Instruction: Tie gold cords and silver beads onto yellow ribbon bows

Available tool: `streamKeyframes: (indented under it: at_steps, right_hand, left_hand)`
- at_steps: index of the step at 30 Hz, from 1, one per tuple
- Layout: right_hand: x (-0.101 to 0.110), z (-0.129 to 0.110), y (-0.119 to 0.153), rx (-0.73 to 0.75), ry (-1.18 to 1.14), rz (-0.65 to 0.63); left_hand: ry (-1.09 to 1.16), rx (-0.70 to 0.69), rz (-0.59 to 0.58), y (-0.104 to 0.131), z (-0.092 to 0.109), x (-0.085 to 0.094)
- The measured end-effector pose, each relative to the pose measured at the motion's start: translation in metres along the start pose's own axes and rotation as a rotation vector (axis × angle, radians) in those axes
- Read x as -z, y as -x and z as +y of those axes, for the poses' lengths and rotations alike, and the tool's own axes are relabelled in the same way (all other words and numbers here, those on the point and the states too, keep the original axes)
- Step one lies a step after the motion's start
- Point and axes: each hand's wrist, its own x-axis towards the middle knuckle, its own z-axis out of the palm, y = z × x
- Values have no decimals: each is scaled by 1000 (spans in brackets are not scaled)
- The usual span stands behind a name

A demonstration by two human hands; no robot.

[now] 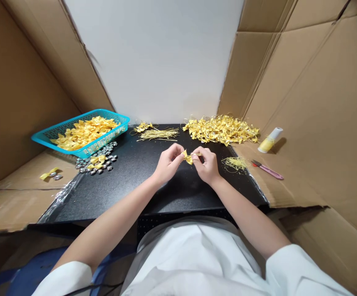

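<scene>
Over the middle of the black table, a small yellow ribbon bow (188,158) is pinched between both hands. My left hand (171,159) grips its left side with thumb and fingers. On its right side, my right hand (205,161) is closed on the bow, and a thin gold strand shows at its fingertips. Beyond the hands lies a bundle of gold ties (160,134). A large pile of finished-looking yellow bows (223,129) is at the back right, and a few more bows (143,127) lie behind the ties.
A turquoise basket (87,151) of yellow bows stands back left, with silver beads (109,160) before it. Yellow thread scraps (236,163), pink-handled snips (269,170) and a thread spool (270,140) are on the right. Cardboard walls (320,102) flank the black table (104,197).
</scene>
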Motion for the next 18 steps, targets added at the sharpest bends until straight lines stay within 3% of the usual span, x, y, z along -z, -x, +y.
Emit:
streamKeyframes:
  at_steps: [3,7,12,18]
  right_hand:
    - [-1,1,-1,9,95,35]
    - [-3,4,-1,76,163,-5]
    - [-3,10,-1,151,195,-73]
    - [2,9,-5,179,231,33]
  left_hand:
    - [-69,-64,98,1,2,1]
    - [-241,-169,86,0,4,3]
    - [-303,-185,72,-3,3,4]
    - [-314,-145,341,0,14,4]
